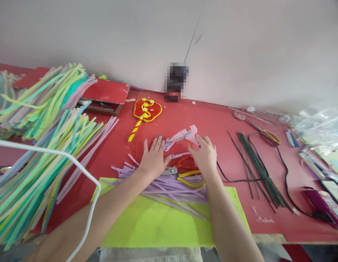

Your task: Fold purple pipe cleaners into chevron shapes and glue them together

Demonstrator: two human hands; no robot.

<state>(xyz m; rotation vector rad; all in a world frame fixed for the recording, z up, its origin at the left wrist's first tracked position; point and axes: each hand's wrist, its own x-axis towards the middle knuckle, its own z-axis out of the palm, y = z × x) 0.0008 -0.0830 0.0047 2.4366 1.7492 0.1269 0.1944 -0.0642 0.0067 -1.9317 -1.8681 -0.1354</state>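
My right hand (205, 153) grips a pink glue gun (185, 134), its nozzle pointing left at a small bunch of short lilac pieces (169, 145). With fingers stretched out, my left hand (154, 158) lies low over the table just left of that bunch; whether it touches the pieces I cannot tell. Beneath my hands spreads a pile of lilac pipe cleaners (174, 189), partly on a lime-green mat (147, 225). Scissors or pliers with red and yellow handles (189, 178) rest on the pile, partly hidden by my hands.
Thick bundles of pastel pipe cleaners (49, 167) fill the left side, behind a white cable (87, 174). A red and yellow fan-shaped craft (147, 111) lies at the back. On the right are dark green stems (256, 167), scissors (269, 136) and a black cord (286, 171).
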